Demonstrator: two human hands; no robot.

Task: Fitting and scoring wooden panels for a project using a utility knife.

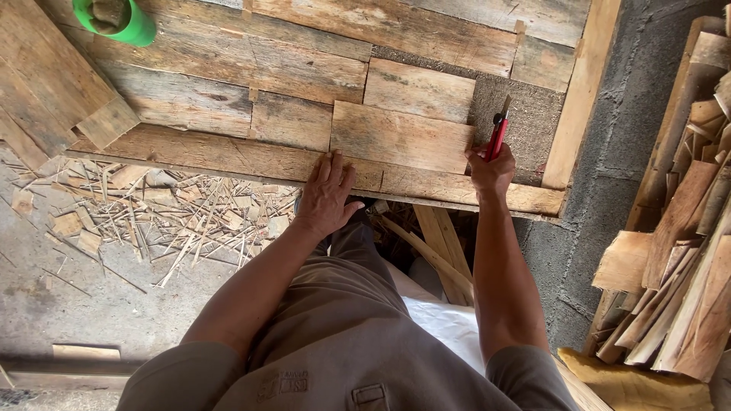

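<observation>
The right hand (pixel 491 171) is clenched around a red-handled tool (pixel 497 135), whose handle rises straight up out of the grip and ends in a dark tip; what kind of tool it is cannot be told. The tool stands just right of a short board (pixel 401 137), at that board's right end, over a patch of gritty grey surface (pixel 525 114). The left hand (pixel 327 196) is released, lying flat with fingers spread on the long front plank (pixel 228 158), its fingertips touching the short board's lower edge.

Left of and above the flat hand, the tabletop (pixel 190 99) is a patchwork of weathered grey-brown boards. Far up-left of both hands sits a green cup (pixel 122 21) with something brown inside. A pale upright batten (pixel 582 91) closes off the surface just right of the clenched grip. Further right, well apart, leans a stack of rough offcuts (pixel 678 228). Below-left of the flat hand, splinters and chips (pixel 152 213) litter the concrete floor (pixel 76 304). No labels or signs show.
</observation>
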